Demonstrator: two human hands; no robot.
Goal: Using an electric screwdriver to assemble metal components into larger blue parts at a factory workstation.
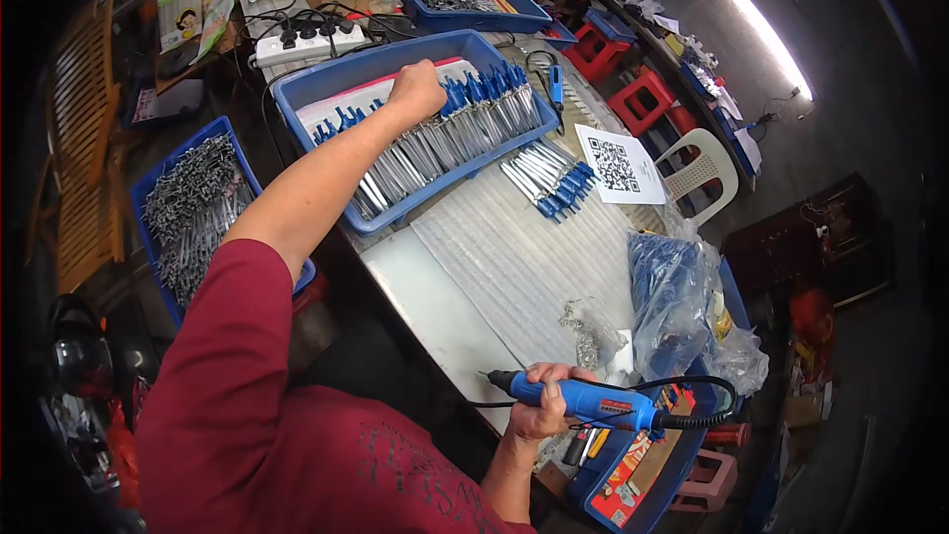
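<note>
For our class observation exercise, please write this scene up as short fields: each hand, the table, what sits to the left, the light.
Left hand: at the rods in a blue tray; grip unclear
Right hand: holds a blue power tool
Table: pile of blue-ended rods; printed sheet beside it
Left: second tray of grey metal parts
Light: bright tube lamp, upper right

– Smooth, glossy plastic on the blue cylindrical handheld tool [598, 404]?
– Looks so. Shiny metal along the slim blue-ended silver rods [465, 136].
– And the whitish translucent sheet [514, 257]?
– Ribbed, faintly glossy.
</note>
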